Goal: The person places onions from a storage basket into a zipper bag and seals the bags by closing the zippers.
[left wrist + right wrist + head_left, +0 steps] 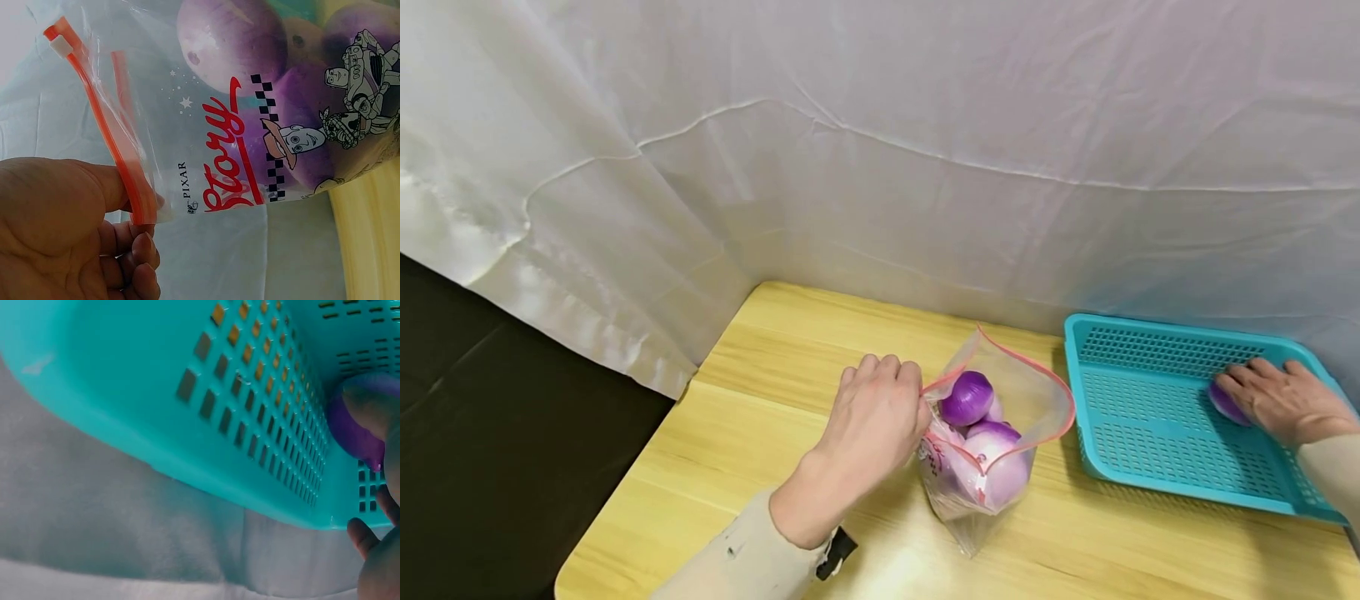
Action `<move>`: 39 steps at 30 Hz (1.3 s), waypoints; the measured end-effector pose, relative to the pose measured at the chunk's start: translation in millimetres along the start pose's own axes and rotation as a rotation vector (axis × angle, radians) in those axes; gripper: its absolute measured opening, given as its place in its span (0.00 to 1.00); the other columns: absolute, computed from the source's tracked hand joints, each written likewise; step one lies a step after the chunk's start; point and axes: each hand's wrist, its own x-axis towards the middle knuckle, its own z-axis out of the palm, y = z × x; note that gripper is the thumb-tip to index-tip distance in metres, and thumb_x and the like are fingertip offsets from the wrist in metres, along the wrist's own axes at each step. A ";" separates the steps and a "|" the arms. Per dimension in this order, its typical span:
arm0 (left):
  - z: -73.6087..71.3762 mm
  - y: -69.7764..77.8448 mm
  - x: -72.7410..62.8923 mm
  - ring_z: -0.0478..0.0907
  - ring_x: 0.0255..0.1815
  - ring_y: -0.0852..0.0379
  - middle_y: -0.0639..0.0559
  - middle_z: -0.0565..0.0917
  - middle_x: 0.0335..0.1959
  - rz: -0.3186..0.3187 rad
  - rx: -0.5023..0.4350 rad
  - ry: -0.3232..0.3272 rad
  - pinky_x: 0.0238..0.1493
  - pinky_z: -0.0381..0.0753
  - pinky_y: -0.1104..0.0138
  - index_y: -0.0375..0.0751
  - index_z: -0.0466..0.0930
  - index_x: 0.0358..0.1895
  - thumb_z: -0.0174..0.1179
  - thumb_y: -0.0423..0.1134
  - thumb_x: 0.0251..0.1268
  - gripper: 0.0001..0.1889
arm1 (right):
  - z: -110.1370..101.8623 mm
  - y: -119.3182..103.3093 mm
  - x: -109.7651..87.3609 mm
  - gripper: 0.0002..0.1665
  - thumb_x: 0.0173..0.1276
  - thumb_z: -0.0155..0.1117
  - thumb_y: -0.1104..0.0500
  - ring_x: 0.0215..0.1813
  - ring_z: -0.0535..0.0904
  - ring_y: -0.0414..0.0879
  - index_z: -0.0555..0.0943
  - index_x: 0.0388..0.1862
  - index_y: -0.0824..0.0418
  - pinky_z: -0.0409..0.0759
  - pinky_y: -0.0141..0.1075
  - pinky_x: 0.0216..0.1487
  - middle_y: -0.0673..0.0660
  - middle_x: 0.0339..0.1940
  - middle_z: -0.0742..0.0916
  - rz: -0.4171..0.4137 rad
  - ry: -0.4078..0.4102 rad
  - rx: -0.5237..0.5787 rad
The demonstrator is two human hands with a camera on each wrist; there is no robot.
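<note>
My left hand (880,408) pinches the red zip edge of a clear zip bag (169,125) between thumb and fingers. The bag stands on the table with its mouth spread wide, and its side carries printed cartoon figures and red lettering. Several purple-and-white onions (967,398) are inside it. At the right, my right hand (1292,400) reaches into a turquoise basket (1138,479) and grips a purple onion (355,428). The thumb lies across that onion in the right wrist view, and the hand hides part of it.
The light wooden table (760,375) has a rounded left corner. Behind it hangs a pale cloth (865,208), close to the basket's back rim. A dark area (490,433) lies past the table's left edge. Bag and basket stand side by side.
</note>
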 end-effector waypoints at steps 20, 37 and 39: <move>6.4 2.3 1.5 0.63 0.27 0.53 0.55 0.68 0.23 0.028 -0.038 -0.015 0.31 0.60 0.65 0.46 0.72 0.27 0.62 0.40 0.67 0.11 | -14.7 -26.6 -21.6 0.57 0.37 0.88 0.32 0.44 0.75 0.67 0.73 0.54 0.67 0.79 0.59 0.40 0.72 0.42 0.76 0.145 0.082 0.013; 8.4 0.2 19.9 0.65 0.27 0.53 0.54 0.71 0.23 0.044 -0.092 0.010 0.30 0.64 0.63 0.45 0.76 0.28 0.63 0.39 0.66 0.09 | -82.1 -25.8 -7.3 0.57 0.42 0.80 0.24 0.39 0.74 0.63 0.73 0.54 0.66 0.79 0.53 0.34 0.71 0.41 0.76 0.091 0.344 -0.002; 8.7 -0.4 23.4 0.66 0.27 0.53 0.54 0.72 0.24 0.042 -0.094 0.005 0.30 0.64 0.63 0.45 0.76 0.28 0.63 0.39 0.66 0.09 | -92.4 -25.9 -5.2 0.58 0.50 0.71 0.18 0.41 0.74 0.64 0.72 0.54 0.67 0.78 0.55 0.36 0.72 0.42 0.77 0.084 0.371 0.018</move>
